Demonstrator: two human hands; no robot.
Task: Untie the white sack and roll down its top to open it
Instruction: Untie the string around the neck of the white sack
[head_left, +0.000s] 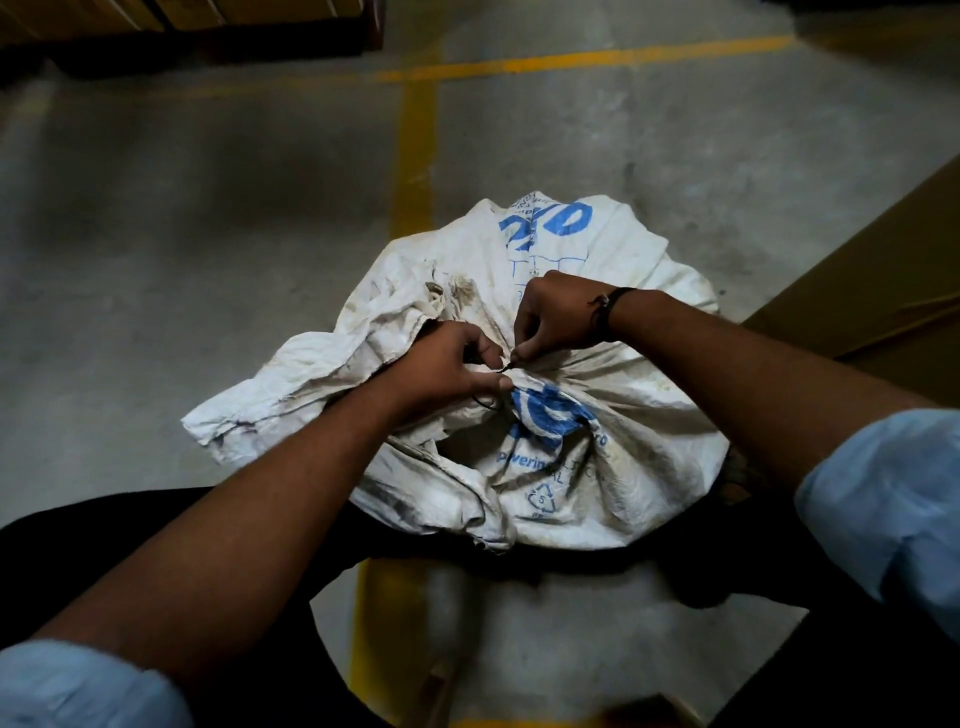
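A rolled light-blue sleeve (78, 686) fills the lower left corner of the frame, and the bare forearm runs up from it toward the centre. The left hand (447, 369) sits at mid-frame with fingers curled, pinching a thin dark cord (488, 402) at the gathered neck of the sack. The crumpled, stained white woven sack with blue print (571, 467) lies on the grey concrete floor (182, 208) at the centre, its loose top flopped out toward the left. A painted yellow line (415, 156) runs up the floor behind it. Just right of the knot, the right hand (558, 317) pinches the cord end between fingertips; a dark band (610, 306) circles its wrist. A brown cardboard surface (883, 270) occupies the right edge.
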